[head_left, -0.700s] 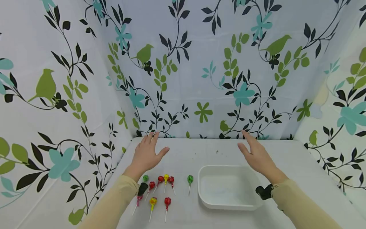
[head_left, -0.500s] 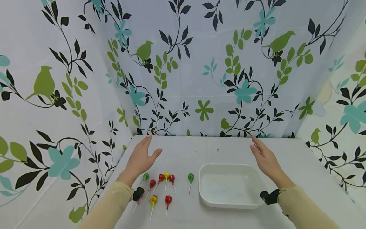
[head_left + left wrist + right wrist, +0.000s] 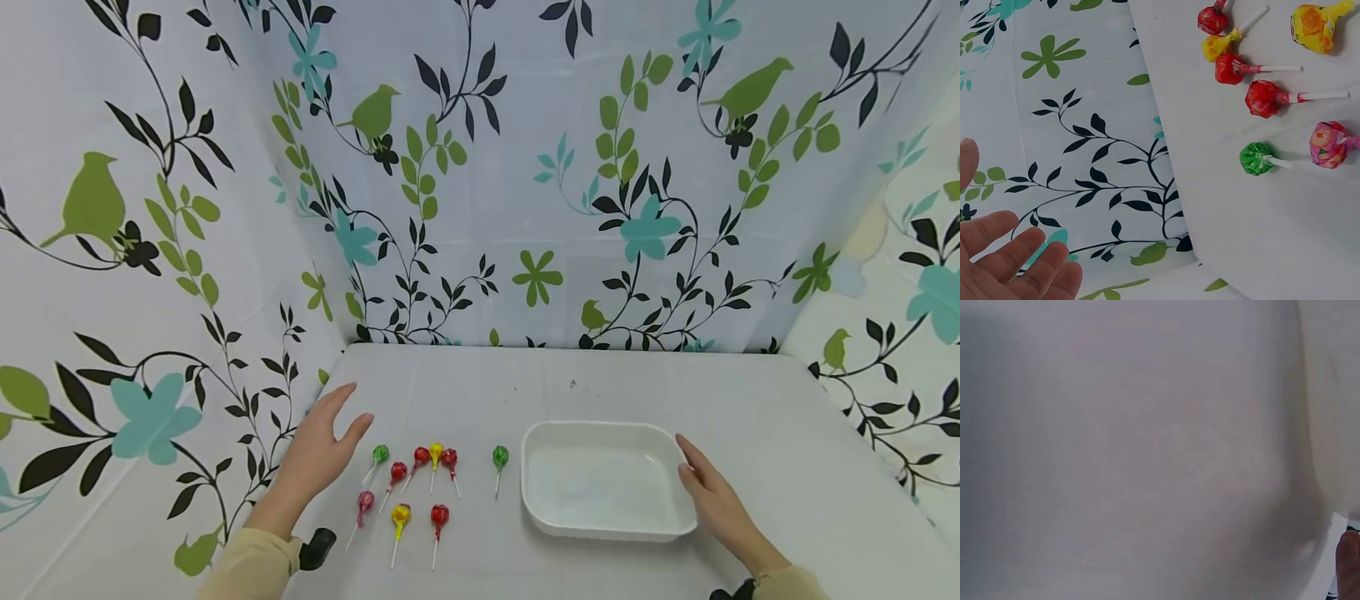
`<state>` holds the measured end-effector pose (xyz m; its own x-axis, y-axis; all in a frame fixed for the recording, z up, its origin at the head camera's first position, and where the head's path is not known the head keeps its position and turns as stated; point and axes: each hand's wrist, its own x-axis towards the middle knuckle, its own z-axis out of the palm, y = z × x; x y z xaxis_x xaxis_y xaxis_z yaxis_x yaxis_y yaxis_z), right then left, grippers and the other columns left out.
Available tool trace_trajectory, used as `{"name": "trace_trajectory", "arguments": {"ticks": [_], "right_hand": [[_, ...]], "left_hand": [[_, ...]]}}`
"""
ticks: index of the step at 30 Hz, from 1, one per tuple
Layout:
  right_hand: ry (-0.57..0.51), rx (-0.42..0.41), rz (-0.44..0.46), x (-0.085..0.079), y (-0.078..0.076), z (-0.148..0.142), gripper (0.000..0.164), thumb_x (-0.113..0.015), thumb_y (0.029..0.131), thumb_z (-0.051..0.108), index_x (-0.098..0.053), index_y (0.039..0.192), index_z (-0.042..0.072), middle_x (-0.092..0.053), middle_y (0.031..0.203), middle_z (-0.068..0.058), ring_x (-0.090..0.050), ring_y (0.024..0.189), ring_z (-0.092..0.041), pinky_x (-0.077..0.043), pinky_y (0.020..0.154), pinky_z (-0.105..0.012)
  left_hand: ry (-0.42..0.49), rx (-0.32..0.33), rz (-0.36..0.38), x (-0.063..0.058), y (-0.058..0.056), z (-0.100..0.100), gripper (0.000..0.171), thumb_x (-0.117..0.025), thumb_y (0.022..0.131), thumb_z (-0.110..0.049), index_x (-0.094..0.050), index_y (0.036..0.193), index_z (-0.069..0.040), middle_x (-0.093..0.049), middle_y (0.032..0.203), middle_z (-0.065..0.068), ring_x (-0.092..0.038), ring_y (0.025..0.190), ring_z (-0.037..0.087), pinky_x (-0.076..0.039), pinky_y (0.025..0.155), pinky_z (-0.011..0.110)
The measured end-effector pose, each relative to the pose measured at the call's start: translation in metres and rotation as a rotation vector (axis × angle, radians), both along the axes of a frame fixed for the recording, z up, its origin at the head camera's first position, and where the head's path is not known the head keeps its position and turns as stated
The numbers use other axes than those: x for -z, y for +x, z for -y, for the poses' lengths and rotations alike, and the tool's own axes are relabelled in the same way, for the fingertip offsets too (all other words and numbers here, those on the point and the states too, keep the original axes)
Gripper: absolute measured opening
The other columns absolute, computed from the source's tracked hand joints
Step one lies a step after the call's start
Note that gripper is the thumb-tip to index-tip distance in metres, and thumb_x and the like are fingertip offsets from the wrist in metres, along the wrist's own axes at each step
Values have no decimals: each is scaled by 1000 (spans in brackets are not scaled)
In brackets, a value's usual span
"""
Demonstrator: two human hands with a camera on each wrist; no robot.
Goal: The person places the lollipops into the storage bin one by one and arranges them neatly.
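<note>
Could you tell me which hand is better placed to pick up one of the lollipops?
Probably the left. The left hand hovers open just beside the green lollipop at the cluster's edge, while the right hand rests against the far side of the white tray, which lies between it and the sweets.

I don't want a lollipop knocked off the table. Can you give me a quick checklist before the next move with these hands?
1. Left hand free and open, beside the lollipops: ok.
2. Right hand free, against the white tray's right rim: ok.
3. Tray holds nothing: ok.
4. Lollipops lie apart, sticks reachable, such as the lone green lollipop nearest the tray: ok.
5. Pink lollipop away from the table edge: ok.
6. Tray held firmly: cannot tell.
</note>
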<state>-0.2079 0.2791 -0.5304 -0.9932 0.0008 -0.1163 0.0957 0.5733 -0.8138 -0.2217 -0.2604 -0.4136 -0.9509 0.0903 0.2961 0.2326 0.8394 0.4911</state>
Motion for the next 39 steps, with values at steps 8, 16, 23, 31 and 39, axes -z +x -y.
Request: {"name": "trace_trajectory", "arguments": {"ticks": [8,16,23,31,39], "right_hand": [[-45,-21,-44,7,5,-2,61,-26,114,36,-9,164,6,-6,168,-28,-9,152,-55,-15,119,-71],[-95,-70,-81,15,6,1,62,-25,114,38,-7,165,7,-4,168,-30,-6,149,-59,-12,116,-75],[-90,-89,-158,22,6,-8,61,-24,114,36,-6,165,8,-4,165,-34,4,153,-50,1,120,-68],[-58,-105,-169,28,5,-15,59,-21,114,35,-2,165,10,0,165,-33,15,154,-17,12,126,-41],[-90,-98,-72,26,0,-15,63,-19,113,41,3,164,12,6,165,-32,12,149,-55,7,115,-73]], "left_hand": [[1,-9,-41,2,3,9,60,-58,105,-30,-42,151,4,-46,153,28,-42,141,50,-40,111,66],[74,-55,-44,11,9,34,55,-61,104,-26,-47,149,3,-52,147,29,-54,131,47,-52,101,58],[278,-128,73,16,1,55,56,-55,107,-31,-44,153,0,-50,154,21,-52,139,38,-46,112,50],[317,-173,207,44,-9,58,56,-59,105,-24,-43,153,2,-50,152,24,-52,140,38,-45,113,48],[329,-124,272,75,-27,50,51,-62,102,-9,-46,148,7,-55,145,29,-55,135,42,-49,109,50]]}}
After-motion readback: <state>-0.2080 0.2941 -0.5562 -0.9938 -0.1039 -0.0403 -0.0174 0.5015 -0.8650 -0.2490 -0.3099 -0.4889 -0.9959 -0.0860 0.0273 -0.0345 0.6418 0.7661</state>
